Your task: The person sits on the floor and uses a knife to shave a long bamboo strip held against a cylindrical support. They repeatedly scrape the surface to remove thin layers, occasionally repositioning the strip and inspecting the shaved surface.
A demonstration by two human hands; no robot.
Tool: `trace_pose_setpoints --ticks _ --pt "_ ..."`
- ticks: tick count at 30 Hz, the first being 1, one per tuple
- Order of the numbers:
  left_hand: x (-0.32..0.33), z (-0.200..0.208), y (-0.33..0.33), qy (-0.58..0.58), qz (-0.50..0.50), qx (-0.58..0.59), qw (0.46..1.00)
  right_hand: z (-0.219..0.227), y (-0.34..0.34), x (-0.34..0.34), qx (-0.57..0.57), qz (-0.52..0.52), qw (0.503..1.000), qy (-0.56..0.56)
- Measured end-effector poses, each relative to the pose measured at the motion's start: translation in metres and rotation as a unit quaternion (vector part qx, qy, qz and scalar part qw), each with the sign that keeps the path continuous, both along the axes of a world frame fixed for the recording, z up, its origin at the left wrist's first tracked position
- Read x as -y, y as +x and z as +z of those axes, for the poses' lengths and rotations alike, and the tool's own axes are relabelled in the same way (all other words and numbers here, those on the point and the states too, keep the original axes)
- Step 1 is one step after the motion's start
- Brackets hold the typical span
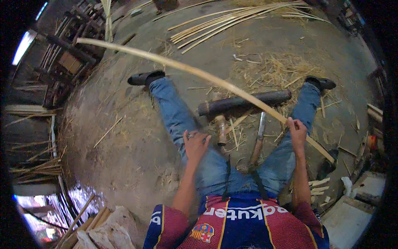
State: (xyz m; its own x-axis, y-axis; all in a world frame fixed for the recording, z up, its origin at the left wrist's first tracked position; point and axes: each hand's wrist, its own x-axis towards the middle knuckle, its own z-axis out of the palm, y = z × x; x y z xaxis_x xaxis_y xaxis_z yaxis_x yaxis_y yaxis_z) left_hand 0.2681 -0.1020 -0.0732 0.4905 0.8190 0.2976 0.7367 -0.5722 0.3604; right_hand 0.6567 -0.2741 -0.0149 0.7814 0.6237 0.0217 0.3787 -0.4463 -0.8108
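My right hand is closed around a long pale strip of split cane or bamboo near its lower end. The strip slants up and left across both my legs, its far end raised toward the upper left. My left hand lies on my left thigh with fingers spread and nothing in it. Between my legs is a knife with a bright blade and a wooden handle. A dark round log lies crosswise beyond it, partly under the strip. Near the log is a short wooden mallet-like piece.
Several long pale strips lie fanned out on the far floor. Shavings cover the ground by my right foot. Stacked sticks and dark wooden frames line the left side. A pale block stands at lower right.
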Motion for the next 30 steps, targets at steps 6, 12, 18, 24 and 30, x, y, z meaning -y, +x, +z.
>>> trace_pose_setpoints --ticks 6,12,18,24,30 --pt "0.003 0.004 0.001 0.035 0.017 -0.041 0.998 -0.024 -0.006 -0.012 0.092 0.024 0.995 -0.027" --pt "0.002 0.010 0.002 0.027 0.015 -0.025 0.999 -0.034 0.002 -0.039 0.222 0.048 0.970 -0.085" --pt "0.002 0.006 0.005 -0.016 0.027 -0.063 0.998 -0.047 0.027 -0.054 0.237 0.127 0.951 -0.151" --pt "0.001 0.005 0.007 0.011 0.033 -0.034 0.999 -0.059 0.058 -0.070 0.200 0.173 0.945 -0.192" --pt "-0.001 0.002 0.003 0.032 0.017 -0.010 0.999 -0.056 0.076 -0.116 0.336 0.117 0.908 -0.222"
